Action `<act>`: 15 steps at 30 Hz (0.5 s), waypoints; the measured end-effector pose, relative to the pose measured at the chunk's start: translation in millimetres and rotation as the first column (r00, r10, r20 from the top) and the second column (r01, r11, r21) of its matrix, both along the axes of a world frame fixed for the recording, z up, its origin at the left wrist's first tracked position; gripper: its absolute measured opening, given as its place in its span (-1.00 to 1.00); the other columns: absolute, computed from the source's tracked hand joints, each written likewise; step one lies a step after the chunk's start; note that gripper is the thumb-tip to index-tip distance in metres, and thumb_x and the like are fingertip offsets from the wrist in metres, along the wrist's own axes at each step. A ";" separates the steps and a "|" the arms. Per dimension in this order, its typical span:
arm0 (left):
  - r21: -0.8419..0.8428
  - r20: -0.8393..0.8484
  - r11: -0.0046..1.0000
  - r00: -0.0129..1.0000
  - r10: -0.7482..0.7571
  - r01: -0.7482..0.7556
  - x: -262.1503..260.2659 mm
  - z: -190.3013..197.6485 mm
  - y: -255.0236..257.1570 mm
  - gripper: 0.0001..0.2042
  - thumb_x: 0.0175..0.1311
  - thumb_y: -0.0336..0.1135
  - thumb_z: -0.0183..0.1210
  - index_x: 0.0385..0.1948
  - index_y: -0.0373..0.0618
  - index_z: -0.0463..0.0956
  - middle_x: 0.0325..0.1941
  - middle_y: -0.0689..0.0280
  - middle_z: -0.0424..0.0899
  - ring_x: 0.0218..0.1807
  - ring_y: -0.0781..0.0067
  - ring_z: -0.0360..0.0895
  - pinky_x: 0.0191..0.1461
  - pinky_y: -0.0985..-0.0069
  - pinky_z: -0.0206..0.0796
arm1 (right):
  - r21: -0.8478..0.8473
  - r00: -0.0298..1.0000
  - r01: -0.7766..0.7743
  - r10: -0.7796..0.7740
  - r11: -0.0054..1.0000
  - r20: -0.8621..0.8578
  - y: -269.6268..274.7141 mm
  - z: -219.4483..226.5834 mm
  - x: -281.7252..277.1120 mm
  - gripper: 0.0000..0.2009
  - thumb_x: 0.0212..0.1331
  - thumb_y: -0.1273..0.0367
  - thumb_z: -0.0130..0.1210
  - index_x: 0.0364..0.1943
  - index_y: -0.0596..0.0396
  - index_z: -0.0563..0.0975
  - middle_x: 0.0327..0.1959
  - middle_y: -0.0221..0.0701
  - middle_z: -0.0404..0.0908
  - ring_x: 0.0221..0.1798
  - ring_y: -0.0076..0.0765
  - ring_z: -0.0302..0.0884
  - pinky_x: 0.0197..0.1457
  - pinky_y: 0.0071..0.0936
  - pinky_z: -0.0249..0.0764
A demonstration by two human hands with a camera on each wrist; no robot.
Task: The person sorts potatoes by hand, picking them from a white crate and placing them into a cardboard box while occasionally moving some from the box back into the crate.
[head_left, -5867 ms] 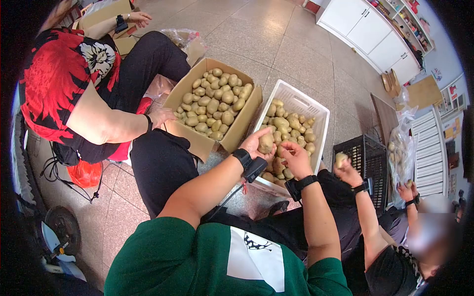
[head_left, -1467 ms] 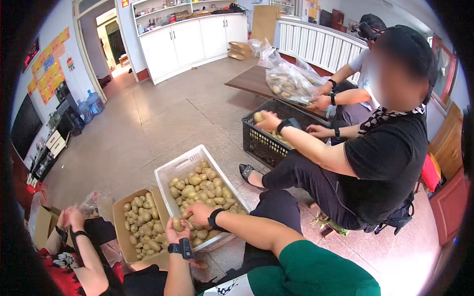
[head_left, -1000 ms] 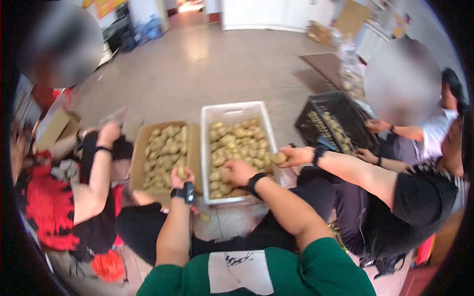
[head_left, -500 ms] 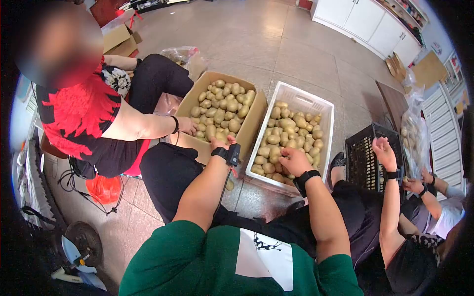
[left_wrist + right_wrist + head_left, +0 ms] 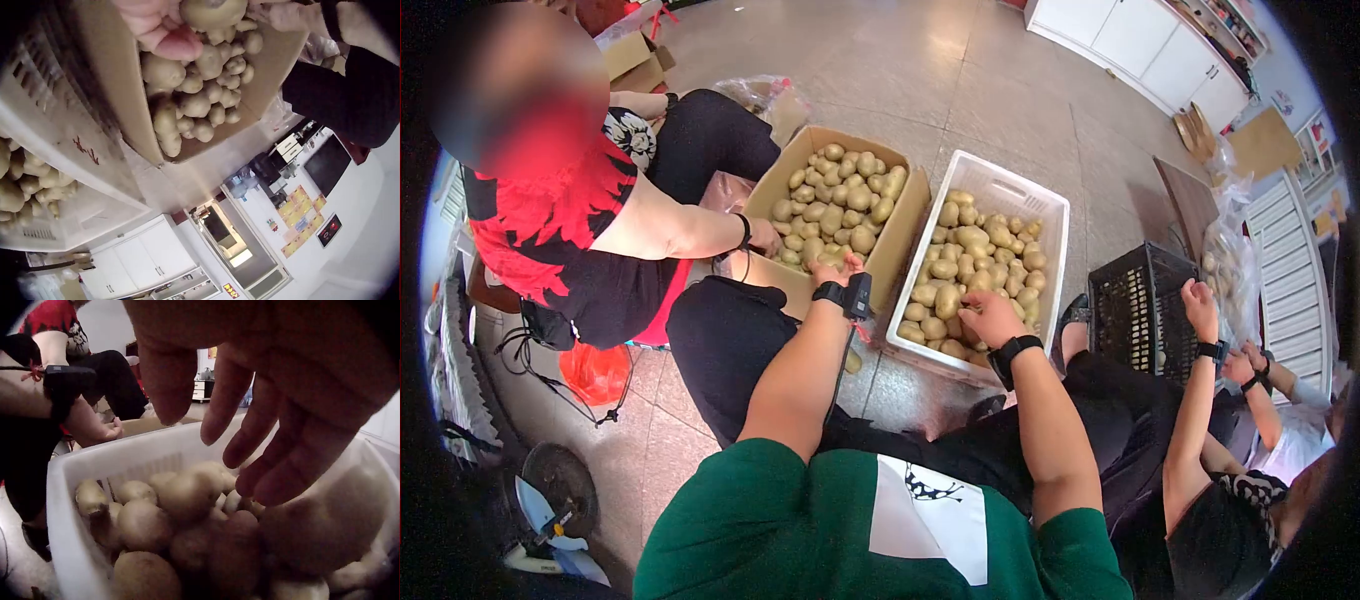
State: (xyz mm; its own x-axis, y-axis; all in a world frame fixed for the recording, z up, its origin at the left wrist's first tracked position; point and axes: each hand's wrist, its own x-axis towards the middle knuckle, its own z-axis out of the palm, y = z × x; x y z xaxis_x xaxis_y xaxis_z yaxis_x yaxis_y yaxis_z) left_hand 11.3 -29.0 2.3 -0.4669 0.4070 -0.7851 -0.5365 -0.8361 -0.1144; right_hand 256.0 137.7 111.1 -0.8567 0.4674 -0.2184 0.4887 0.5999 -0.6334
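Observation:
My left hand hovers at the near edge of a cardboard box of potatoes. In the left wrist view its thumb is extended beside a large potato; no grip on it is plain. Over the near part of a white plastic crate is my right hand, palm down. The right wrist view shows its fingers hanging loosely apart above the potatoes, holding nothing visible.
A person in red and black reaches a hand into the cardboard box from the left. On the right, another person's raised hand is beside a black crate. One potato lies on the floor.
Earlier my left hand held a potato, first above the white crate; now it is at the cardboard box. My right hand stays over the white crate. The head view has swung about.

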 end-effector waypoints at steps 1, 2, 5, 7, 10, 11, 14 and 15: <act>0.009 -0.020 1.000 0.999 -0.024 0.025 -0.1 -1.1 -0.5 -0.26 0.08 0.26 -0.14 0.05 -0.26 -0.05 -0.35 0.06 0.40 -0.50 0.28 0.36 -0.49 0.47 0.36 | 0.037 1.000 -0.013 0.013 0.999 -0.002 2.2 -3.4 -0.2 -0.68 -0.06 0.30 0.07 -0.21 0.18 0.48 -0.29 -0.12 0.53 -0.19 -0.13 0.48 -0.11 -0.37 0.38; 0.012 -0.018 1.000 0.999 -0.028 0.028 -0.6 -5.2 -1.7 -0.26 0.08 0.26 -0.14 0.05 -0.26 -0.05 -0.35 0.06 0.40 -0.50 0.28 0.36 -0.49 0.47 0.36 | 0.075 1.000 -0.027 0.027 0.997 -0.005 2.3 -3.3 -0.2 -0.67 -0.05 0.30 0.09 -0.20 0.22 0.48 -0.31 -0.15 0.56 -0.24 -0.21 0.52 -0.15 -0.43 0.41; 0.026 -0.080 0.999 0.996 -0.039 0.041 -0.2 -5.5 -1.3 -0.43 0.19 0.14 -0.19 -0.02 -0.24 0.08 -0.25 0.12 0.43 -0.45 0.33 0.38 -0.47 0.46 0.39 | 0.020 0.999 0.036 -0.037 0.999 0.020 0.6 -2.7 1.0 -0.70 -0.07 0.30 0.05 -0.24 0.17 0.49 -0.28 -0.08 0.51 -0.15 -0.03 0.44 -0.07 -0.32 0.35; 0.000 -0.128 0.996 0.988 -0.087 0.087 -12.1 -34.3 0.7 -0.50 0.22 0.07 -0.21 -0.06 -0.23 0.12 -0.24 0.14 0.42 -0.42 0.35 0.37 -0.45 0.45 0.39 | 0.021 0.998 0.042 -0.043 0.999 0.038 0.4 -1.1 1.0 -0.69 -0.07 0.29 0.05 -0.23 0.17 0.49 -0.28 -0.07 0.51 -0.15 -0.03 0.44 -0.07 -0.32 0.35; -0.035 -0.184 0.993 0.976 -0.117 0.112 -9.9 -26.1 2.0 -0.63 0.25 -0.07 -0.23 -0.13 -0.22 0.17 -0.22 0.18 0.41 -0.39 0.37 0.37 -0.42 0.44 0.39 | 0.038 0.997 0.043 -0.045 0.998 0.061 -0.6 0.3 0.4 -0.66 -0.07 0.32 0.10 -0.20 0.23 0.48 -0.32 -0.15 0.56 -0.26 -0.24 0.52 -0.16 -0.43 0.41; -0.043 -0.190 0.995 0.977 -0.101 0.095 -9.1 -26.7 2.7 -0.68 0.25 -0.13 -0.24 -0.16 -0.21 0.19 -0.22 0.19 0.40 -0.37 0.37 0.37 -0.41 0.43 0.39 | 0.039 0.998 0.043 -0.045 0.998 0.048 -0.9 0.2 0.4 -0.66 -0.08 0.32 0.11 -0.20 0.23 0.48 -0.32 -0.15 0.56 -0.26 -0.23 0.52 -0.16 -0.43 0.41; -0.012 -0.227 0.979 0.953 -0.199 0.202 -9.0 -33.0 8.7 -0.70 0.24 -0.12 -0.23 -0.24 -0.20 0.23 -0.27 0.19 0.41 -0.37 0.35 0.37 -0.36 0.39 0.37 | 0.062 0.998 0.053 -0.055 0.997 0.022 -0.9 7.3 1.3 -0.66 -0.10 0.32 0.12 -0.21 0.22 0.48 -0.32 -0.13 0.55 -0.26 -0.21 0.52 -0.16 -0.43 0.41; -0.012 -0.228 0.979 0.953 -0.200 0.202 -6.8 -31.2 11.6 -0.70 0.24 -0.12 -0.23 -0.24 -0.20 0.23 -0.27 0.19 0.41 -0.37 0.35 0.37 -0.36 0.39 0.37 | 0.085 0.998 0.064 -0.065 0.994 0.010 -1.4 12.3 1.4 -0.66 -0.11 0.32 0.13 -0.21 0.21 0.49 -0.31 -0.12 0.54 -0.26 -0.20 0.51 -0.15 -0.43 0.40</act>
State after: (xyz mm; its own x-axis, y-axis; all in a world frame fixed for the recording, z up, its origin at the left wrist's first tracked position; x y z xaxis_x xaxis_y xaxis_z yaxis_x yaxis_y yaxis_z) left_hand 4.4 -17.4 -29.0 -0.5397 0.5188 -0.6630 -0.7063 -0.7076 0.0212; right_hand 257.4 136.3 123.5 -0.8219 0.5384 -0.1860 0.5353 0.6183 -0.5756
